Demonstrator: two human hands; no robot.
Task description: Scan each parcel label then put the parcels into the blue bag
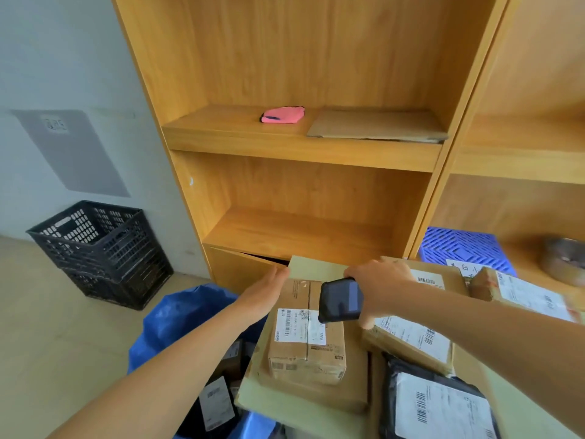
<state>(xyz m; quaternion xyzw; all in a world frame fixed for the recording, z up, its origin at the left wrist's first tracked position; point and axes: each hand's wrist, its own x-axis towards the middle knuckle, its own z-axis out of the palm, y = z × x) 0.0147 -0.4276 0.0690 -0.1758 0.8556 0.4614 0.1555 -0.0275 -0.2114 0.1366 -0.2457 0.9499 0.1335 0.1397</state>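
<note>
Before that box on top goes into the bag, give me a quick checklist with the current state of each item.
1. Scanner over the label: ok; the right hand holds it just above the label's right edge.
2. Scan registered: cannot tell; its screen shows no readable result.
3. Label face up and readable: ok; the barcode is unobstructed.
4. Left hand on the box: not ok; open fingers only rest against its far left edge, no grip.
5. Blue bag open beside the table: ok; parcels already lie inside.
6. Box free to lift: ok; it sits on a flat carton with nothing on top.
</note>
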